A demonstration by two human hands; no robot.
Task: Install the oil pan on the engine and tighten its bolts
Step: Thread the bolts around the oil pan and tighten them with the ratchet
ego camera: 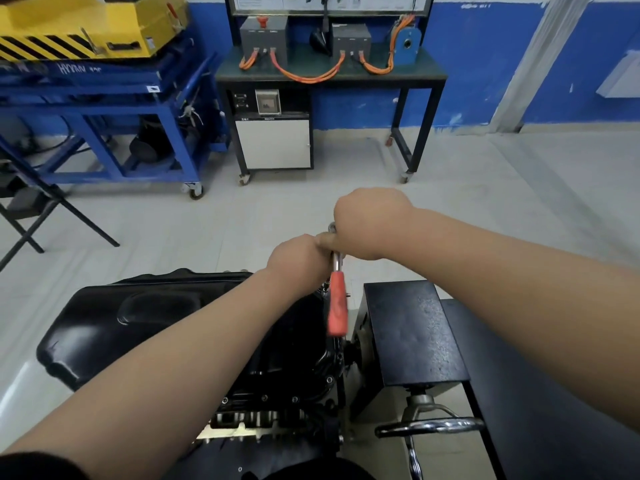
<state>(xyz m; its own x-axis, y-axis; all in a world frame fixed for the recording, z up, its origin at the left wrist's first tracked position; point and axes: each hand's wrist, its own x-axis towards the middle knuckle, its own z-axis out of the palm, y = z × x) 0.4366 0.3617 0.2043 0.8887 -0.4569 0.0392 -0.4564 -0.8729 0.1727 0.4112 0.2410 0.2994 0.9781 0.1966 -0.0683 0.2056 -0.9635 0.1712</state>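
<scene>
White lettering on the blue steel lift cart [104, 77], far left of the glossy black oil pan [138, 317], is too blurred to read. The pan sits on the engine [277, 403]. At the pan's far right edge, both hands are fisted: the right hand [370, 223] grips the chrome head of an orange-handled ratchet [337, 306]; the left hand [298, 261] hides what it clasps.
</scene>
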